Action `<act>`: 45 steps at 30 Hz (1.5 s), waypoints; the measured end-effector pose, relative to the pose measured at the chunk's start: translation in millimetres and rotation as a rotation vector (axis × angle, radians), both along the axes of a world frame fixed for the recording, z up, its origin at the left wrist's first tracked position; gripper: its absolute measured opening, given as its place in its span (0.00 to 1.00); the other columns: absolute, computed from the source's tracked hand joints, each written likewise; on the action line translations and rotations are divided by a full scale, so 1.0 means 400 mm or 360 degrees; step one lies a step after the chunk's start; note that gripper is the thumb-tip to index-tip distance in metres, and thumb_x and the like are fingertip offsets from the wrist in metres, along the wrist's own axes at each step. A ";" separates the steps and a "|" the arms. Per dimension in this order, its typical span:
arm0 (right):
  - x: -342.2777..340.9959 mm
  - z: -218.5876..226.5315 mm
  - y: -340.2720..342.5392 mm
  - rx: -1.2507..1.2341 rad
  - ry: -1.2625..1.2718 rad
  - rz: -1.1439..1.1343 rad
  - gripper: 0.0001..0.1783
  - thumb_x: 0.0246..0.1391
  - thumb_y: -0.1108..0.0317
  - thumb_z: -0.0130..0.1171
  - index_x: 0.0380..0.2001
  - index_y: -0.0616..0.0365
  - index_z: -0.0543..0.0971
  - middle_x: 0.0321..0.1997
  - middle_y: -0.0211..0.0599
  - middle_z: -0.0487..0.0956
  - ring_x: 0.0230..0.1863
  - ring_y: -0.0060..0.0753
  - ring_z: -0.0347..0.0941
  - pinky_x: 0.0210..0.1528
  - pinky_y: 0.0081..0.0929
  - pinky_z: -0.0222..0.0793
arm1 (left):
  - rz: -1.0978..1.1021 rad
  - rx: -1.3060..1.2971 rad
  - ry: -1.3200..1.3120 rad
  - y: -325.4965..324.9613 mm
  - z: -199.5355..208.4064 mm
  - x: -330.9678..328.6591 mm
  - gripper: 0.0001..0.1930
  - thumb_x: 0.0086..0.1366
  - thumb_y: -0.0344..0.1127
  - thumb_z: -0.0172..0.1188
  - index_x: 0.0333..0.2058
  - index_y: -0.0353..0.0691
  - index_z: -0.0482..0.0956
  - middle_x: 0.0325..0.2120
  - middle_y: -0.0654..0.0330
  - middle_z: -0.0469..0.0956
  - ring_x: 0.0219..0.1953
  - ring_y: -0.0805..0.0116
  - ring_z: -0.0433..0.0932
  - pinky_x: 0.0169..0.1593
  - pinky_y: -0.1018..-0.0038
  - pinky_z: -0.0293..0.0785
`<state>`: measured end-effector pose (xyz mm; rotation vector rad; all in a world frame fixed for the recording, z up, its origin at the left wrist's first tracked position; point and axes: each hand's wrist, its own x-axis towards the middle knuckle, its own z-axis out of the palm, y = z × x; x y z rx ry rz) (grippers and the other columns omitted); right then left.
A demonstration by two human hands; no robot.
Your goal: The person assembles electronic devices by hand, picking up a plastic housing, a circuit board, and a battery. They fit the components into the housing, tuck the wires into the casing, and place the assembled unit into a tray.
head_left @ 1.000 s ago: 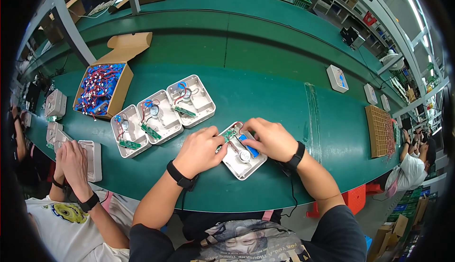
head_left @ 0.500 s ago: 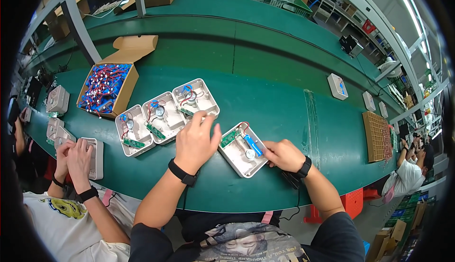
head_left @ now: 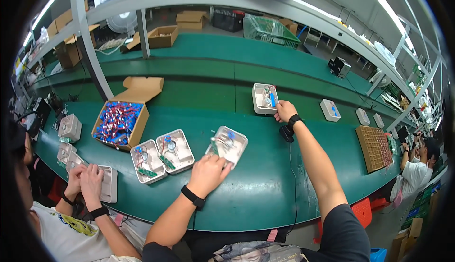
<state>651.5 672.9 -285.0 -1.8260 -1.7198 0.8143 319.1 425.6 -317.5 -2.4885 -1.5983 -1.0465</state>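
My right hand, arm stretched out to the far side, grips the right edge of a white plastic housing. A blue cylindrical battery with red wires lies inside it, and its base is over the far green strip. With my left hand I hold the near edge of another white housing, blurred by motion, with a green circuit board and blue and metal parts inside. Left of it, two open housings stand side by side, a nearer-left one and a right one, each with a board and wires.
An open carton of blue wired batteries stands at the left. Beside me a co-worker's hands work over another housing. Further housings sit along the far right strip, near a brown gridded tray. A black cable crosses the table.
My right hand has carried its housing away from me to the far strip. My left hand has taken hold of the rightmost housing of the row and moved it right. The view has tilted up.
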 end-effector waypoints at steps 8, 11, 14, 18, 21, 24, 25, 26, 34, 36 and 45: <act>0.055 -0.080 0.096 -0.0060 -0.0313 -0.0168 0.21 0.70 0.57 0.49 0.49 0.61 0.83 0.31 0.38 0.86 0.29 0.32 0.85 0.30 0.36 0.82 | -0.0202 -0.0037 0.0007 0.012 -0.013 -0.016 0.14 0.63 0.44 0.71 0.26 0.41 0.81 0.27 0.57 0.80 0.33 0.54 0.81 0.36 0.61 0.79; 0.083 -0.095 0.034 0.1007 -0.0850 -0.0146 0.19 0.69 0.56 0.57 0.48 0.60 0.85 0.36 0.38 0.86 0.36 0.31 0.84 0.39 0.34 0.81 | -0.0110 -0.0033 -0.0088 0.025 0.028 -0.004 0.14 0.62 0.42 0.72 0.25 0.40 0.81 0.30 0.58 0.80 0.35 0.55 0.80 0.37 0.61 0.79; -0.071 -0.003 -0.208 0.0647 -0.0052 0.0657 0.15 0.64 0.59 0.68 0.48 0.57 0.87 0.39 0.38 0.84 0.40 0.32 0.81 0.46 0.30 0.78 | 0.0191 0.0063 -0.0262 0.020 0.025 -0.027 0.13 0.61 0.40 0.73 0.24 0.40 0.80 0.33 0.59 0.79 0.38 0.56 0.80 0.37 0.61 0.78; -0.159 0.039 -0.439 0.0313 0.0067 0.1236 0.13 0.61 0.62 0.70 0.45 0.57 0.87 0.40 0.37 0.82 0.40 0.32 0.80 0.44 0.30 0.77 | -0.0029 -0.0147 -0.0174 0.031 0.003 -0.028 0.10 0.60 0.37 0.73 0.27 0.39 0.81 0.40 0.58 0.79 0.43 0.55 0.78 0.43 0.61 0.78; -0.188 0.007 -0.475 0.0718 -0.0210 0.1411 0.13 0.62 0.64 0.69 0.46 0.58 0.86 0.41 0.37 0.81 0.41 0.32 0.78 0.45 0.30 0.75 | -0.0087 -0.0240 -0.0384 0.042 -0.022 -0.027 0.08 0.63 0.35 0.70 0.32 0.37 0.83 0.42 0.56 0.79 0.46 0.52 0.76 0.49 0.60 0.76; -0.186 -0.022 -0.465 0.0544 0.0226 0.1272 0.13 0.62 0.65 0.68 0.48 0.56 0.85 0.42 0.38 0.80 0.43 0.34 0.77 0.47 0.32 0.74 | -0.0147 -0.0309 -0.0487 0.048 -0.033 -0.025 0.07 0.65 0.34 0.68 0.35 0.36 0.83 0.44 0.55 0.79 0.48 0.51 0.76 0.51 0.60 0.75; -0.187 -0.028 -0.461 0.0454 0.0435 0.1202 0.13 0.62 0.66 0.67 0.49 0.55 0.85 0.43 0.39 0.80 0.44 0.36 0.76 0.48 0.33 0.74 | -0.0176 -0.0341 -0.0544 0.050 -0.036 -0.027 0.07 0.67 0.33 0.67 0.36 0.35 0.83 0.45 0.54 0.79 0.49 0.51 0.75 0.53 0.60 0.74; -0.184 -0.026 -0.456 0.0459 0.0439 0.1206 0.13 0.62 0.66 0.67 0.49 0.55 0.85 0.43 0.39 0.80 0.44 0.36 0.76 0.48 0.33 0.74 | -0.0172 -0.0336 -0.0540 0.053 -0.041 -0.029 0.07 0.67 0.33 0.67 0.36 0.35 0.83 0.45 0.54 0.79 0.49 0.51 0.75 0.53 0.60 0.74; -0.182 -0.019 -0.434 0.0441 -0.0192 0.1094 0.18 0.58 0.70 0.64 0.53 0.52 0.83 0.54 0.40 0.80 0.56 0.45 0.75 0.57 0.40 0.73 | -0.0243 -0.0709 -0.0837 0.057 -0.061 -0.039 0.08 0.73 0.34 0.61 0.38 0.36 0.84 0.51 0.55 0.81 0.54 0.54 0.76 0.55 0.63 0.73; -0.188 -0.016 -0.442 0.0804 -0.0022 0.1331 0.19 0.56 0.71 0.66 0.53 0.51 0.83 0.58 0.41 0.79 0.60 0.46 0.75 0.61 0.42 0.72 | -0.0269 -0.0781 -0.0885 0.059 -0.059 -0.041 0.08 0.73 0.35 0.61 0.39 0.36 0.84 0.51 0.55 0.81 0.55 0.55 0.76 0.55 0.63 0.73; -0.216 -0.045 -0.456 0.1260 -0.0270 0.1499 0.13 0.51 0.73 0.72 0.42 0.57 0.85 0.54 0.38 0.84 0.46 0.42 0.84 0.49 0.37 0.82 | -0.0341 -0.0945 -0.0972 0.058 -0.042 -0.033 0.15 0.70 0.41 0.66 0.46 0.35 0.83 0.51 0.53 0.81 0.52 0.55 0.77 0.54 0.63 0.75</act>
